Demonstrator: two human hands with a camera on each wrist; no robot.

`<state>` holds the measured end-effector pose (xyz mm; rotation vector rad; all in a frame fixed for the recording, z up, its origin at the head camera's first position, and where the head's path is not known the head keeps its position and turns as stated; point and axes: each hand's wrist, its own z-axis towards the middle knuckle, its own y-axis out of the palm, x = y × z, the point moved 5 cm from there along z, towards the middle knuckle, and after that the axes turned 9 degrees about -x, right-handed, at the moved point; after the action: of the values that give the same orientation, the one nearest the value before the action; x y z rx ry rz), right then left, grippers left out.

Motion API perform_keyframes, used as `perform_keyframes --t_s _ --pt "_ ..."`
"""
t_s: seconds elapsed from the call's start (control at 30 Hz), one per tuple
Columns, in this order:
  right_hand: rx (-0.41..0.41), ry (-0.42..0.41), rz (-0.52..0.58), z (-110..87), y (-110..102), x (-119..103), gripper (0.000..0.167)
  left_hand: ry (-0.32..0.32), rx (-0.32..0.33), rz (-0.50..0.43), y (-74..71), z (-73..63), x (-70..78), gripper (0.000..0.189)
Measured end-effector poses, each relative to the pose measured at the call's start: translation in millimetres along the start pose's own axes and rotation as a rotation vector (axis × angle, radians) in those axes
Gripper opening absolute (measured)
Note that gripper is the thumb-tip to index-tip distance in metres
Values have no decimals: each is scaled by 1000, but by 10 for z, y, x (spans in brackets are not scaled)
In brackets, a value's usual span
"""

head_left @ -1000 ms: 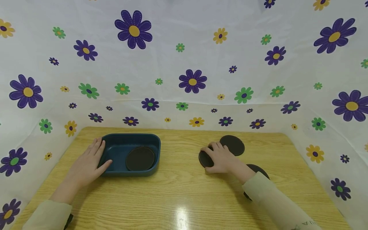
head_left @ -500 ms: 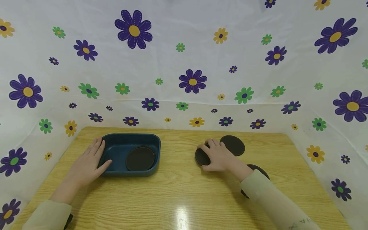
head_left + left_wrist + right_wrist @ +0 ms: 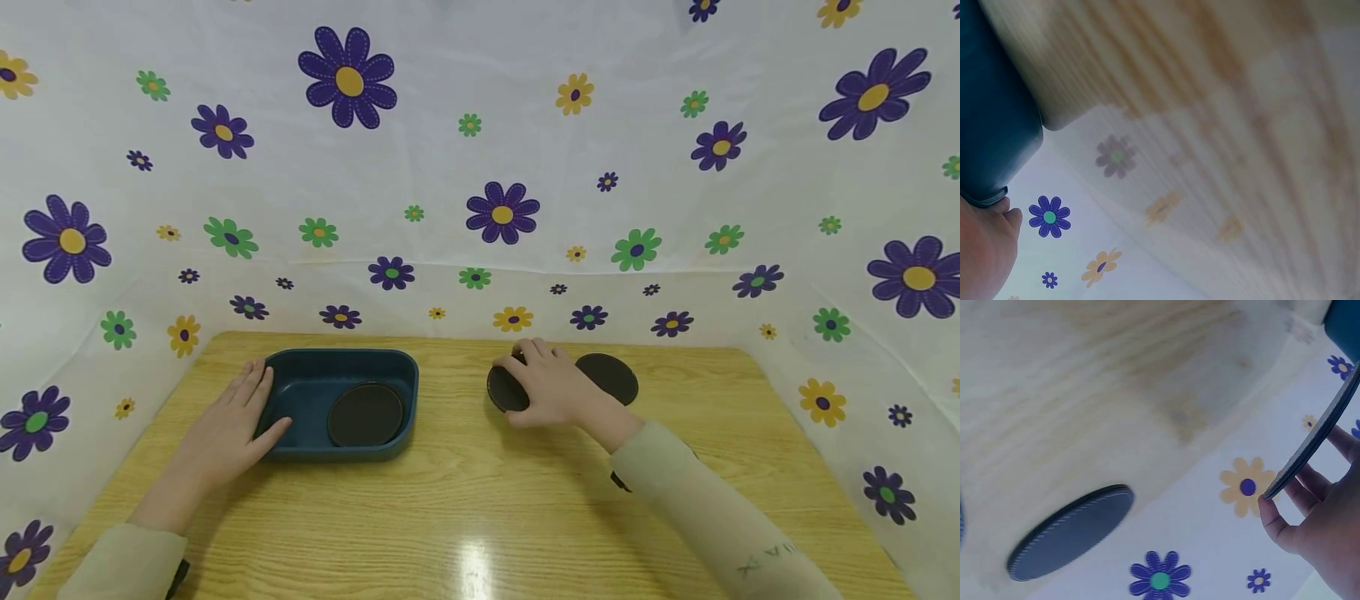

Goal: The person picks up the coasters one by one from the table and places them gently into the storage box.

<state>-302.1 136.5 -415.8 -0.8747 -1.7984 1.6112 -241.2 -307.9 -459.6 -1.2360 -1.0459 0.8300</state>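
Observation:
My right hand (image 3: 551, 387) grips a black round coaster (image 3: 506, 389) by its edge, right of the blue box. In the right wrist view the held coaster (image 3: 1314, 441) is tilted and lifted off the table, its edge between thumb and fingers. My left hand (image 3: 225, 429) rests against the left side of the dark blue box (image 3: 345, 454), fingers straight along the rim and thumb spread over the front left corner. Inside the box, toward the right, lies another black coaster (image 3: 366, 415). The left wrist view shows fingertips at the box's (image 3: 997, 106) rim.
A black coaster (image 3: 609, 379) with a stitched edge lies flat on the wooden table (image 3: 450, 517) behind my right wrist. My right sleeve (image 3: 705, 500) covers nearly all of another coaster. White flowered cloth (image 3: 435, 150) stands around the back and sides.
My right hand has moved left and slightly away with the coaster, lifting it and bringing it nearer the box. Its sleeve now covers the rear right coaster. The left hand stays put.

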Motion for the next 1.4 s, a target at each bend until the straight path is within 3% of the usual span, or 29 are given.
perform_keyframes --t_s 0.63,1.4 --pt "29 -103 -31 330 -323 -393 80 -20 -26 -2 -45 10 44 90" --pt "36 -169 -70 682 -446 -982 81 -13 -16 7 -31 14 34 89"
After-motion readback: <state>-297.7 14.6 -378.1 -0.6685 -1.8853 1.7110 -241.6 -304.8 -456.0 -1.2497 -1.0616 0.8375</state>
